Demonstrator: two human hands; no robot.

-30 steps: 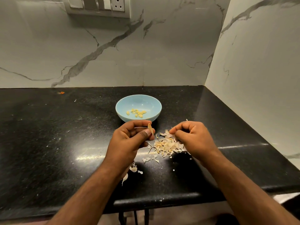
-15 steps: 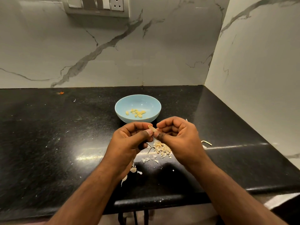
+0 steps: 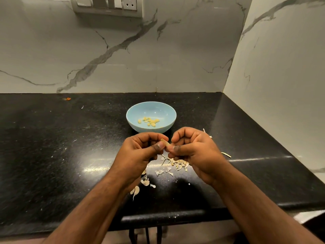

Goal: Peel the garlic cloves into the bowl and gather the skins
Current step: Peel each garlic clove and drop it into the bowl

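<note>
The garlic clove (image 3: 165,142) is being pinched between left hand (image 3: 140,152) and right hand (image 3: 195,152) — both grips curled tight; peeling slowly above the skins (image 3: 177,163) is probably keeping them gathered.

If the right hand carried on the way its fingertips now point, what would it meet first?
The right hand points leftward at the garlic clove it already pinches; straight beyond that is the left hand. Depth between them is hard to judge.

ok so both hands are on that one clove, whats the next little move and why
Probably pull the skin off: the left hand and right hand both pinch the garlic clove over the pile of skins, so the peel should drop there. The bowl just behind holds peeled cloves.
</note>
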